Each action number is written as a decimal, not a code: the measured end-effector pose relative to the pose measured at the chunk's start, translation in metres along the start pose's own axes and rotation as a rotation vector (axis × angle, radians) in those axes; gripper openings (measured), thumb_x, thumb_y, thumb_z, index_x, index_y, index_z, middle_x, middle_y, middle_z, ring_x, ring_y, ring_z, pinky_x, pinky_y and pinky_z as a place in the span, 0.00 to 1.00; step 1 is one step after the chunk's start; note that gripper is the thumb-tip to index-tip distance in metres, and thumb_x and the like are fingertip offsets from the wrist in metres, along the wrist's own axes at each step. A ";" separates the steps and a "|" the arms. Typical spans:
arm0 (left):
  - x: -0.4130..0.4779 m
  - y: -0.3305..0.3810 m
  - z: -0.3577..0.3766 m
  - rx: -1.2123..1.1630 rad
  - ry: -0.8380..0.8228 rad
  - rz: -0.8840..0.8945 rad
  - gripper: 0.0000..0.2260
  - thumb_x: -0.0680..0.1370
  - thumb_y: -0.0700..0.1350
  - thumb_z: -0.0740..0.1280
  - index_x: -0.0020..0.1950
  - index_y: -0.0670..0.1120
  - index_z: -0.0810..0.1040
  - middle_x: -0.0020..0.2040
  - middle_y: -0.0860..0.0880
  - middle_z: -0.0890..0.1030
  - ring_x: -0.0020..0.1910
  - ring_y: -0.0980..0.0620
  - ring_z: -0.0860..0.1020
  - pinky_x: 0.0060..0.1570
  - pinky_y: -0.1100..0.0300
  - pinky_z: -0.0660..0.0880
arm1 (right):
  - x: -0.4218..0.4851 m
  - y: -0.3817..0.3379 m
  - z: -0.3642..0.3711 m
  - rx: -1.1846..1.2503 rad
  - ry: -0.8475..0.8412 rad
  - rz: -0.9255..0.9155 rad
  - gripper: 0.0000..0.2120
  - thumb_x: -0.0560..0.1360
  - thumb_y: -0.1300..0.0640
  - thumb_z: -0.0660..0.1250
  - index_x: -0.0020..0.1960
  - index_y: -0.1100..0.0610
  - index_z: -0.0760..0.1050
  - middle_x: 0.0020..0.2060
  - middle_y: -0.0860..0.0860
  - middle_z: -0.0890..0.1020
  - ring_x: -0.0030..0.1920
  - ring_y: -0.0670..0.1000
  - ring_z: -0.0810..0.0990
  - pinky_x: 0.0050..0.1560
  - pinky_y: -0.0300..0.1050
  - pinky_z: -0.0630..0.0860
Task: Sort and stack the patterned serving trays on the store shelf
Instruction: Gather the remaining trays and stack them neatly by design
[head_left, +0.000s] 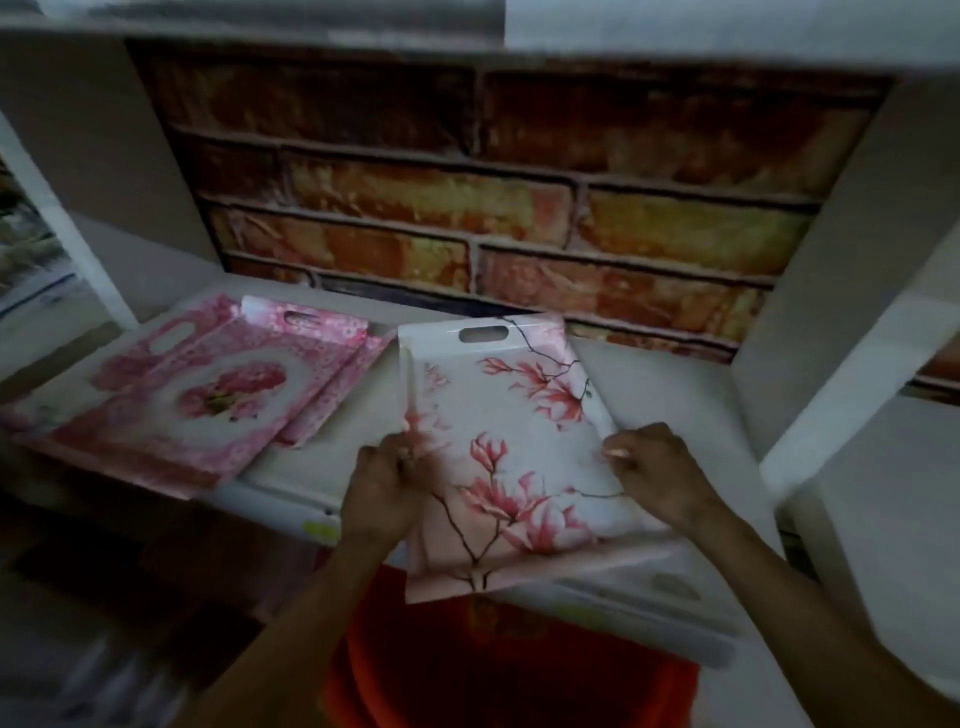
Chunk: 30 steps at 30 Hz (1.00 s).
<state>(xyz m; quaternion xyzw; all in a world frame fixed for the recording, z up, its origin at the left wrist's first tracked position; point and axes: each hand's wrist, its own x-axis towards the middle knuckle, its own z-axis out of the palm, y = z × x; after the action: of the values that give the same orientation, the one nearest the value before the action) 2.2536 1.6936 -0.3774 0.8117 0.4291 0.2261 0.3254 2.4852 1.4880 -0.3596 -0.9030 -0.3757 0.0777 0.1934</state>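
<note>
A white tray with pink magnolia branches (511, 415) lies lengthwise on the white shelf (337, 457), its near end jutting past the shelf's front edge. My left hand (384, 488) grips its left rim, and my right hand (657, 475) grips its right rim. A handle slot shows at the tray's far end. To the left lies a stack of pink rose-patterned trays (208, 400), turned at an angle and overlapping one another; the lower ones are partly hidden.
A brick-patterned panel (493, 208) backs the shelf bay. White side walls (831, 312) close it on both sides. An orange-red plastic tub (467, 665) sits below the shelf's front edge, beneath my arms. Another white shelf unit (883, 519) stands to the right.
</note>
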 end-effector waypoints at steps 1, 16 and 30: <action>0.005 0.000 0.005 0.002 0.017 0.007 0.12 0.76 0.49 0.65 0.59 0.51 0.75 0.48 0.45 0.77 0.45 0.44 0.78 0.42 0.58 0.70 | 0.004 0.006 0.004 0.002 0.019 0.000 0.02 0.74 0.47 0.63 0.43 0.44 0.73 0.37 0.55 0.76 0.40 0.56 0.78 0.39 0.37 0.66; 0.047 -0.025 0.033 0.115 0.219 0.108 0.04 0.74 0.48 0.64 0.47 0.51 0.78 0.43 0.49 0.82 0.42 0.45 0.79 0.37 0.58 0.69 | 0.020 0.021 0.016 0.150 0.061 -0.090 0.13 0.72 0.44 0.71 0.52 0.47 0.73 0.44 0.43 0.81 0.47 0.48 0.80 0.52 0.54 0.77; 0.042 -0.021 0.025 -0.121 0.185 0.047 0.15 0.73 0.48 0.70 0.59 0.55 0.80 0.48 0.50 0.85 0.48 0.46 0.80 0.44 0.56 0.71 | 0.025 0.028 0.026 0.423 0.111 -0.041 0.11 0.72 0.50 0.69 0.54 0.48 0.80 0.41 0.40 0.86 0.44 0.44 0.85 0.53 0.53 0.80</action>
<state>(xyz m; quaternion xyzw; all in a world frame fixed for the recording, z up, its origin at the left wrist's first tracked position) 2.2807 1.7295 -0.4063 0.7760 0.4237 0.3333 0.3275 2.5138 1.4950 -0.3942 -0.8374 -0.3580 0.1013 0.4006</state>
